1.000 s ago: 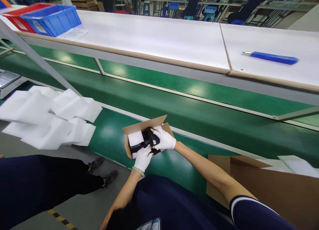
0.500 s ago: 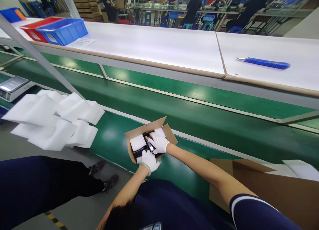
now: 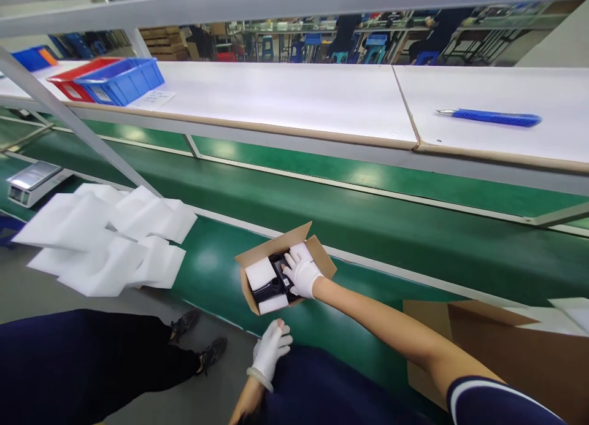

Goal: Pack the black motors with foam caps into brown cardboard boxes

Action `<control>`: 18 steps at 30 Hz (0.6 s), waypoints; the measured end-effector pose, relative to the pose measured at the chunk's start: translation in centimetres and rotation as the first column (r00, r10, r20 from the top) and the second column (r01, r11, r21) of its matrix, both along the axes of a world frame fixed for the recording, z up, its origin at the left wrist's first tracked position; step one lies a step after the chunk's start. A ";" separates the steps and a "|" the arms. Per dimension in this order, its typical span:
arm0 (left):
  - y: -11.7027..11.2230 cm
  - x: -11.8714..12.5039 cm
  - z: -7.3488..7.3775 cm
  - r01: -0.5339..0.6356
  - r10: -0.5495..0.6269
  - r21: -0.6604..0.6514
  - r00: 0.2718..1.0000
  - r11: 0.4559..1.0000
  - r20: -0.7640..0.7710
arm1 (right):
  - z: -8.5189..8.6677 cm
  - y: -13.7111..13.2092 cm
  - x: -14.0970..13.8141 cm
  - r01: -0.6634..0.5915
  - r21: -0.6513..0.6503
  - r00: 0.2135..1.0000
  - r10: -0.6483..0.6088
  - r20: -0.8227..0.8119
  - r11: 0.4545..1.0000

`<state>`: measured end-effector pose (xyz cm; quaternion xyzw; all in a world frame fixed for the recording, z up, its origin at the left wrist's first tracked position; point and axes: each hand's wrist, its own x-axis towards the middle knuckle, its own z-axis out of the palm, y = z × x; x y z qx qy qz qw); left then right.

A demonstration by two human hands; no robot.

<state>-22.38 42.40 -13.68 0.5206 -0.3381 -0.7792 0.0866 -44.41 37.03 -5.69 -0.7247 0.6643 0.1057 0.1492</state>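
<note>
An open cardboard box (image 3: 324, 258) sits on the green bench, its flaps up. Inside it lie black parts (image 3: 264, 291), one with a round opening, among white foam pieces (image 3: 260, 273). My right hand (image 3: 304, 276), in a white glove with some fingertips bare, rests over a black piece with a small white label (image 3: 286, 282); its fingers are spread and part of that piece is hidden beneath them. In front of the box, apart from it, my left hand (image 3: 272, 346) hangs at the bench edge, gloved, fingers loosely apart, holding nothing visible.
White foam sheets (image 3: 105, 241) are piled to the left, near a scale (image 3: 37, 181). A larger cardboard box (image 3: 515, 357) stands at the right. On the raised shelf lie a blue utility knife (image 3: 494, 117) and blue and red bins (image 3: 122, 84). Another person's legs (image 3: 138, 345) are at left.
My left hand has come out of the box and drawn back toward my body. My right hand stays in the box, its fingers spread over the black piece. The view has tilted up slightly.
</note>
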 end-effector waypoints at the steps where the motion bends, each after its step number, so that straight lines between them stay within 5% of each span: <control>1: -0.3 -0.7 -0.4 -0.043 0.051 0.122 0.997 0.992 -0.063 | 0.9 0.5 -0.3 0.021 -0.015 0.999 -0.021 0.036 1.000; 5: -2.9 -4.9 -1.5 -0.262 0.375 0.438 0.907 0.860 -0.193 | 3.1 4.6 -1.7 0.163 -0.076 0.955 -0.138 0.263 0.984; 8: -6.8 -7.9 -1.7 -0.368 0.484 0.482 0.864 0.795 -0.140 | 2.9 9.6 -1.8 0.342 -0.033 0.880 -0.308 0.362 0.939; 13: -16.9 -14.7 -0.3 -0.293 0.372 0.428 0.921 0.855 -0.113 | 0.9 16.8 0.3 0.539 0.194 0.771 -0.573 0.278 0.820; 18: -25.6 -23.7 2.8 -0.252 0.296 0.266 0.945 0.930 -0.141 | -0.1 18.4 1.4 0.621 0.328 0.671 -0.699 0.247 0.712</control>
